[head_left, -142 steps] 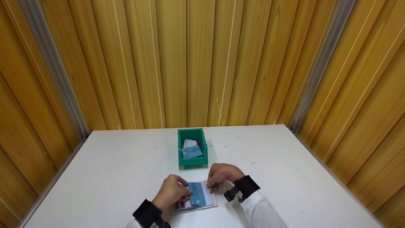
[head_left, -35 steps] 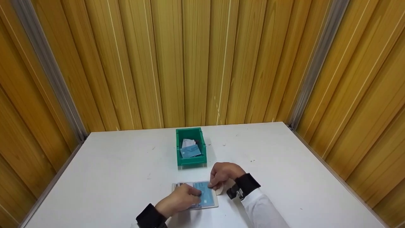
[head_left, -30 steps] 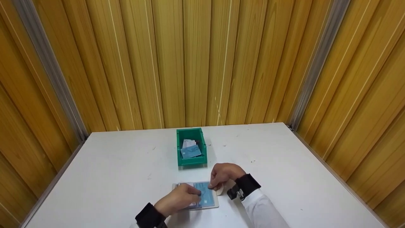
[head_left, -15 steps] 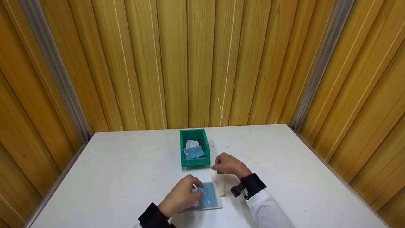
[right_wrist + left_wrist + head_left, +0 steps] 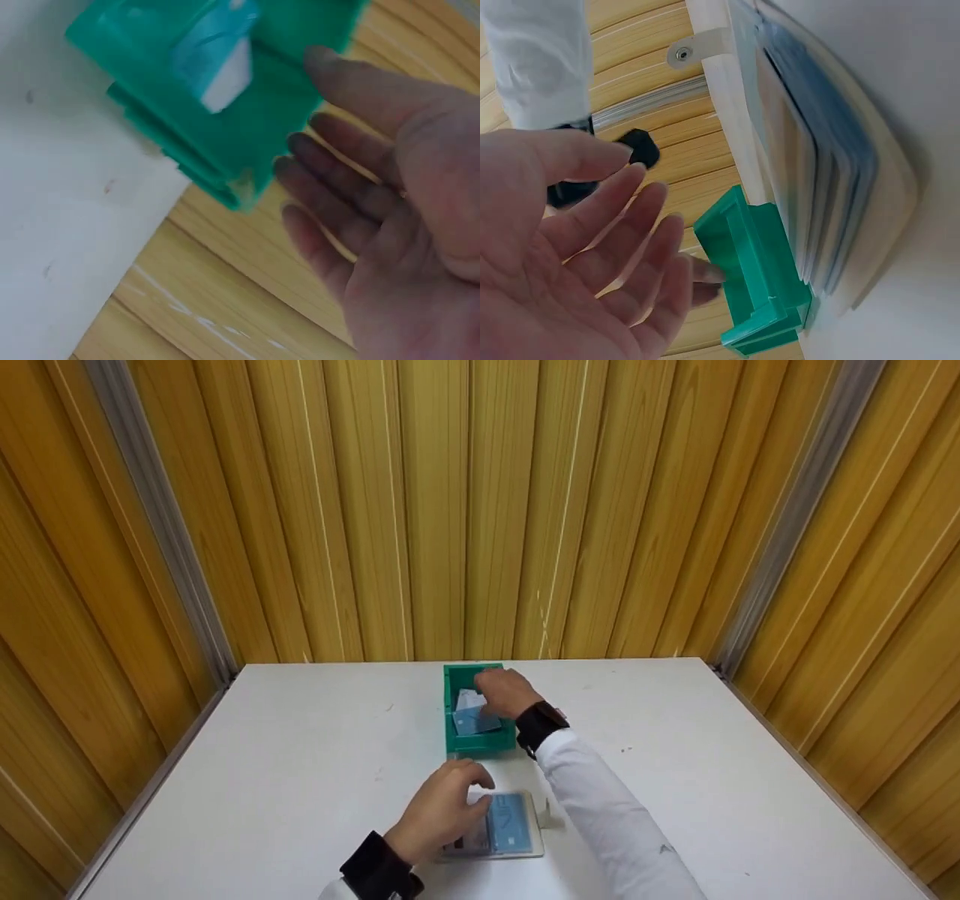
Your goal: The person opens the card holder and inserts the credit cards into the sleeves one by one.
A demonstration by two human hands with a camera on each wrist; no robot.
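An open card holder [image 5: 535, 832] with clear sleeves lies on the table, a blue card [image 5: 511, 821] inside its right-hand sleeve. From its right edge sticks a strap [image 5: 697, 51] with a metal snap. Over the holder's left part hovers my left hand [image 5: 446, 810], fingers loosely bent and holding nothing; the left wrist view shows it apart from the holder. My right hand [image 5: 504, 692] is over the green bin [image 5: 480, 745], its fingers [image 5: 337, 180] spread and nothing between them. A blue card [image 5: 474, 721] and a white card [image 5: 469, 699] lie inside the bin.
The white table [image 5: 315, 780] reaches back to a wood-patterned wall [image 5: 435, 510]. Similar panels with grey metal corner posts [image 5: 176, 525] close off both sides. Black camera bands [image 5: 541, 724] sit on both wrists.
The blue card has slid into the holder's right sleeve. My right hand has let go of the sleeve and moved forward over the bin. My left hand has loosened and lifted off.
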